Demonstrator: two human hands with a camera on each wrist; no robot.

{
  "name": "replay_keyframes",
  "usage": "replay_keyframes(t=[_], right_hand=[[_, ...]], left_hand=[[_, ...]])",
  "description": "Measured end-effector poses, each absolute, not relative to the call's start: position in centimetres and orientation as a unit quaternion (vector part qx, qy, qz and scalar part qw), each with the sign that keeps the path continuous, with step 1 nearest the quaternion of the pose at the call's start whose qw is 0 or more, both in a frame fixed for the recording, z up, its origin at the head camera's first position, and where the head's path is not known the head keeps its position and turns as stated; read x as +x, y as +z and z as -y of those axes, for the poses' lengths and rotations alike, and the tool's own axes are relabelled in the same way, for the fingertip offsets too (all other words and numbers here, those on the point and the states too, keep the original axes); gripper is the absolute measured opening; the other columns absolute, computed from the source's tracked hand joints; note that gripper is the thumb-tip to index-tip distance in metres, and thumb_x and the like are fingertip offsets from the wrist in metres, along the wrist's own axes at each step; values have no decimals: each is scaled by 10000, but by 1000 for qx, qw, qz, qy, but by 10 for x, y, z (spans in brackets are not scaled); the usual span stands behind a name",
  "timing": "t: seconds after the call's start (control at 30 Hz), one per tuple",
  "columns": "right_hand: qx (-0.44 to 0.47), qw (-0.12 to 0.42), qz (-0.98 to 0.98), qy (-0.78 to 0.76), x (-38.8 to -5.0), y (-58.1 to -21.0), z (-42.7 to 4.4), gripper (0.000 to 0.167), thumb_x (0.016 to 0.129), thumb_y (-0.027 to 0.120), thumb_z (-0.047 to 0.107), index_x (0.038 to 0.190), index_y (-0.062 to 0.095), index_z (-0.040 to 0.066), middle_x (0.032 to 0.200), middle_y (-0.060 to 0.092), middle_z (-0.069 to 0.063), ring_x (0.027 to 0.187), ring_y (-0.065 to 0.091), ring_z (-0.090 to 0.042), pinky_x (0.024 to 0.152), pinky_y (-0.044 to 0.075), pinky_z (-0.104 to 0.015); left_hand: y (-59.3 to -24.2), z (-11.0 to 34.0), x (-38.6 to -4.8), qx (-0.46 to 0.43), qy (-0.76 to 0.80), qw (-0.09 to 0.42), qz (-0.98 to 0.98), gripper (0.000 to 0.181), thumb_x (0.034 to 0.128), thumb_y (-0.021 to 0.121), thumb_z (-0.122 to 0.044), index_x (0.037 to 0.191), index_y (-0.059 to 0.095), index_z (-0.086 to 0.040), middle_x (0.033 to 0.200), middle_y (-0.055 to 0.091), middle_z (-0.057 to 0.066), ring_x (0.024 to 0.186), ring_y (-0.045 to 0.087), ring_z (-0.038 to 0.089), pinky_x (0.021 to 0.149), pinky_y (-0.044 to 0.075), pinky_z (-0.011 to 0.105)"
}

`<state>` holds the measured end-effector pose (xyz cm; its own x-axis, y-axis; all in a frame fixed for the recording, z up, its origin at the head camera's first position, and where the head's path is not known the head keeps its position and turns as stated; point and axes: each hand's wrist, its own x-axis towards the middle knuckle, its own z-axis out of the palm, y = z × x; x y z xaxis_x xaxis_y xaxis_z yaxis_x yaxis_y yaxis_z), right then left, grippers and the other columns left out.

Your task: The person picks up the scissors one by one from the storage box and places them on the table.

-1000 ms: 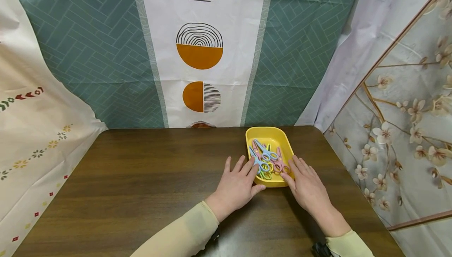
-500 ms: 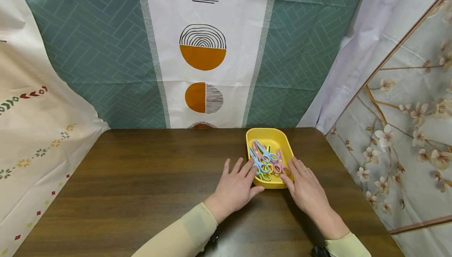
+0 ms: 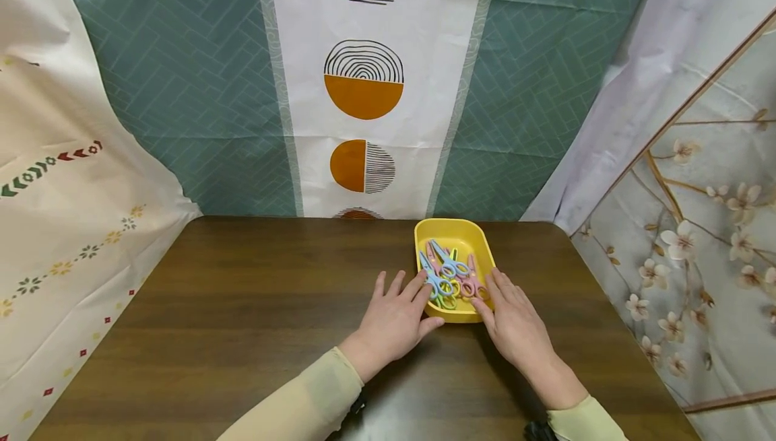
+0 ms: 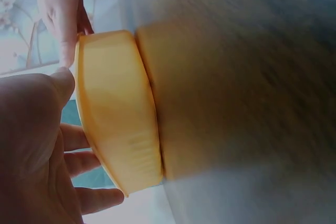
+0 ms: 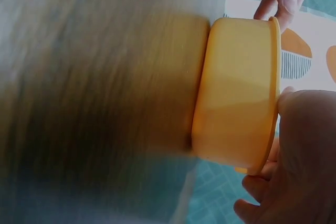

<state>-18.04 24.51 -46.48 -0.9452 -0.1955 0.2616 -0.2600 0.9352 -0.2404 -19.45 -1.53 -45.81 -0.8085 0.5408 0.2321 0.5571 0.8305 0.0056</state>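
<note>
A yellow tray (image 3: 453, 229) stands on the table holding several small scissors: blue (image 3: 450, 266), pink (image 3: 471, 285) and green ones (image 3: 446, 303). My left hand (image 3: 391, 325) touches its left rim with spread fingers, thumb by the front corner. On the opposite side, my right hand (image 3: 516, 326) rests its fingers on the right rim, thumb at the front. The left wrist view shows the tray wall (image 4: 118, 103) beside the left hand (image 4: 31, 140). In the right wrist view, the right hand (image 5: 310, 153) is against the tray rim, whose wall (image 5: 239, 87) is upright.
The brown wooden table (image 3: 242, 306) extends left and in front of the tray. Behind its far edge hangs a green and white patterned cloth (image 3: 200, 91). Floral fabric (image 3: 679, 239) lines the right side, and a cream cloth (image 3: 91, 212) the left.
The tray has slid somewhat left across the table, with both hands moving along against it. The head view has also shifted slightly. The scissors keep their arrangement inside.
</note>
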Motion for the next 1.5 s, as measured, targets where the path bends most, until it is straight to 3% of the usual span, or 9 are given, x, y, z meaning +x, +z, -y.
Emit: replay_keyframes(t=[0.47, 0.8, 1.5], right_hand=[[124, 128, 975, 131, -183, -465, -225, 705, 1149, 591, 414, 1604, 466, -110, 1692, 413, -299, 1559, 416, -481, 1280, 293, -620], [124, 135, 974, 133, -186, -467, -208, 719, 1122, 650, 416, 1582, 495, -116, 1678, 441, -291, 1553, 439, -455, 1292, 288, -583], [188, 135, 964, 132, -192, -467, -182, 749, 1098, 688, 416, 1594, 484, -108, 1664, 463, -289, 1554, 449, -433, 1279, 319, -584]], left_hand=[[-459, 32, -194, -276, -63, 98, 954, 726, 1119, 477, -655, 1620, 571, -138, 1724, 458, 66, 1529, 481, 447, 1235, 304, 720], [-461, 46, -193, -269, -57, 132, 952, 693, 1112, 508, -648, 1563, 636, -138, 1680, 520, 63, 1497, 526, 427, 1217, 314, 742], [-461, 82, -191, -238, -70, 143, 958, 662, 1106, 560, -618, 1521, 677, -115, 1634, 572, 77, 1501, 518, 437, 1215, 291, 760]])
